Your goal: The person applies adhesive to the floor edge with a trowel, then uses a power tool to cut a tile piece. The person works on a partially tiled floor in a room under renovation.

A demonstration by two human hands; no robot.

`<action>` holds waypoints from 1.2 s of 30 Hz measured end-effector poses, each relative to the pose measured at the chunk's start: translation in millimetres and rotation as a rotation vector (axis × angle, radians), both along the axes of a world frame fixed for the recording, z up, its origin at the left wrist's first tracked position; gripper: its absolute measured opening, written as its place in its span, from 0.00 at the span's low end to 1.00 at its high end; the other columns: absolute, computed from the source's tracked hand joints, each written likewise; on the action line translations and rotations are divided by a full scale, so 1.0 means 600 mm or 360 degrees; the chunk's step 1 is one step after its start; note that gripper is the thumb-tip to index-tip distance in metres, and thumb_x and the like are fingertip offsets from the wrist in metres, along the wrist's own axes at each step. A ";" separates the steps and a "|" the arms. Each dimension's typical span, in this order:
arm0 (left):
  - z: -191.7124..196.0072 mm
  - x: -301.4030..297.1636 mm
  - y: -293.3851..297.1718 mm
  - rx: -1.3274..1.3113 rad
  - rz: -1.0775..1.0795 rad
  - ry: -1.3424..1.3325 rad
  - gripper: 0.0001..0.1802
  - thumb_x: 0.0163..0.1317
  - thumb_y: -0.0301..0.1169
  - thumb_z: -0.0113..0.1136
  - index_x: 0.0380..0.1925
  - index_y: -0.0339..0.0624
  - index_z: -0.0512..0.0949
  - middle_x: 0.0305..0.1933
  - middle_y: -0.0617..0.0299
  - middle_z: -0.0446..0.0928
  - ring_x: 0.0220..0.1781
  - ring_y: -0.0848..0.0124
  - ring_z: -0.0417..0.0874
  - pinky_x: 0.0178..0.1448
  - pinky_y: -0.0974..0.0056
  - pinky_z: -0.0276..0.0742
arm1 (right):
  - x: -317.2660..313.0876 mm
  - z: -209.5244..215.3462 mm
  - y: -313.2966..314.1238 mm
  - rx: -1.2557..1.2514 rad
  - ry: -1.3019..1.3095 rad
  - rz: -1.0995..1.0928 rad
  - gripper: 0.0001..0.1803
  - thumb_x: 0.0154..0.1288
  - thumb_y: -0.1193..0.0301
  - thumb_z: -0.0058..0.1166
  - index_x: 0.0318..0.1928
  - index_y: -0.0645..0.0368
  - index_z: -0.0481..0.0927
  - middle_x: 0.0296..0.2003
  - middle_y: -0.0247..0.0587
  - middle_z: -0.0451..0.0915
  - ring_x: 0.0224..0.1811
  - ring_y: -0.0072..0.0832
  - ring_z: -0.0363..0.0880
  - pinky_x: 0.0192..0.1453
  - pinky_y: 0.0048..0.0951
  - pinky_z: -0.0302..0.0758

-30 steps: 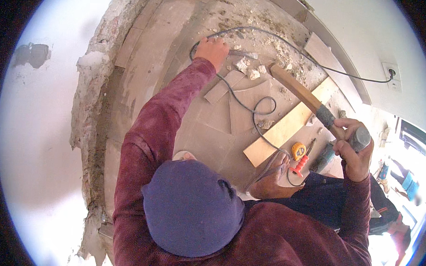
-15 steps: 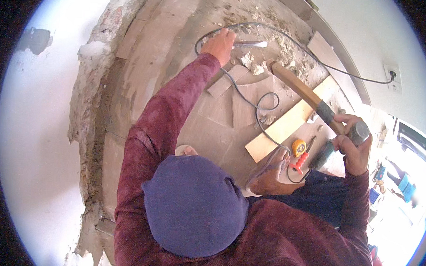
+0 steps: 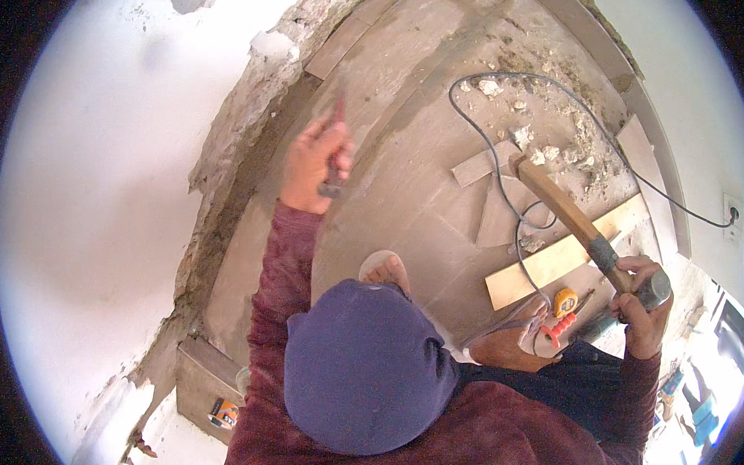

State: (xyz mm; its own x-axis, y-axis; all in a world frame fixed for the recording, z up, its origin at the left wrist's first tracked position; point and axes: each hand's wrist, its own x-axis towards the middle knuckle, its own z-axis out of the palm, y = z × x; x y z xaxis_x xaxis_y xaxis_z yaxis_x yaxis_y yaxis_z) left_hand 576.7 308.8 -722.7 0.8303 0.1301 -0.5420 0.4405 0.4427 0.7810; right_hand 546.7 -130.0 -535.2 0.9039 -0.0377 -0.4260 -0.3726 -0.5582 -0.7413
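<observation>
Left hand (image 3: 315, 166) grips chisel (image 3: 335, 153) near broken wall edge (image 3: 227, 162), upper left; right hand (image 3: 641, 312) holds hammer (image 3: 581, 227). Seat chisel firmly before striking.

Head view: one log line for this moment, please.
left hand: grips chisel, raised near broken wall edge | right hand: grips hammer | floor: cable, rubble
</observation>
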 end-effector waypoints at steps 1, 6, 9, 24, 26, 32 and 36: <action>-0.003 -0.010 0.020 -0.0117 0.0141 0.0005 0.15 0.66 0.34 0.59 0.48 0.37 0.73 0.27 0.62 0.78 0.22 0.79 0.78 0.22 0.74 0.74 | 0.003 0.000 0.010 -0.0001 0.0030 0.0023 0.11 0.44 0.75 0.54 0.31 0.59 0.68 0.46 0.47 0.77 0.28 0.22 0.74 0.31 0.23 0.72; -0.050 0.002 0.090 -0.1071 0.0449 -0.0075 0.14 0.72 0.33 0.49 0.49 0.34 0.73 0.30 0.59 0.76 0.22 0.77 0.79 0.22 0.73 0.80 | 0.007 -0.013 0.038 0.0012 0.0168 0.0148 0.13 0.40 0.73 0.58 0.28 0.60 0.70 0.44 0.46 0.81 0.45 0.31 0.77 0.54 0.31 0.70; -0.084 0.020 0.106 -0.1383 0.0378 -0.0187 0.15 0.74 0.33 0.46 0.50 0.30 0.71 0.32 0.56 0.76 0.24 0.75 0.80 0.23 0.71 0.83 | 0.010 -0.015 0.064 -0.0028 0.0131 0.0294 0.13 0.38 0.73 0.57 0.28 0.60 0.70 0.44 0.46 0.81 0.44 0.31 0.77 0.52 0.31 0.71; -0.122 0.050 0.115 -0.1879 0.0470 -0.0236 0.16 0.74 0.33 0.42 0.45 0.25 0.67 0.33 0.54 0.75 0.29 0.67 0.82 0.30 0.63 0.85 | 0.026 -0.052 0.113 0.0211 0.0022 0.0766 0.15 0.42 0.83 0.56 0.35 0.60 0.72 0.44 0.50 0.82 0.46 0.40 0.82 0.50 0.37 0.77; -0.125 0.056 0.117 -0.1945 0.0479 -0.0205 0.16 0.74 0.33 0.43 0.44 0.25 0.67 0.34 0.54 0.75 0.30 0.68 0.82 0.30 0.64 0.85 | 0.034 -0.054 0.126 0.0262 -0.0018 0.0870 0.15 0.43 0.80 0.58 0.35 0.58 0.73 0.44 0.50 0.82 0.46 0.41 0.82 0.49 0.37 0.77; -0.108 0.071 0.140 -0.1936 0.0428 -0.0096 0.14 0.73 0.31 0.43 0.43 0.26 0.67 0.35 0.56 0.74 0.30 0.70 0.81 0.31 0.65 0.84 | 0.078 -0.122 0.182 0.0237 -0.0487 0.1821 0.12 0.42 0.71 0.63 0.29 0.56 0.73 0.47 0.47 0.81 0.34 0.39 0.76 0.36 0.36 0.71; -0.082 0.086 0.157 -0.1936 0.0316 0.0015 0.10 0.73 0.28 0.43 0.41 0.27 0.66 0.33 0.59 0.72 0.29 0.71 0.80 0.31 0.66 0.84 | 0.081 -0.217 0.258 0.0064 -0.0998 0.2263 0.09 0.48 0.66 0.54 0.31 0.52 0.71 0.54 0.34 0.77 0.31 0.36 0.71 0.34 0.36 0.68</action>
State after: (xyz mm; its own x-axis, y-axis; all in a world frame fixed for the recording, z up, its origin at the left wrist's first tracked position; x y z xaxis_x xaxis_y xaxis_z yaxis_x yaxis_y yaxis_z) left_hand 628.3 402.8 -771.6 0.8492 -0.3396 -0.4044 0.2857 0.9395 -0.1891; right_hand 595.2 25.0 -665.2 0.2117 0.9765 0.0411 0.7918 -0.1467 -0.5929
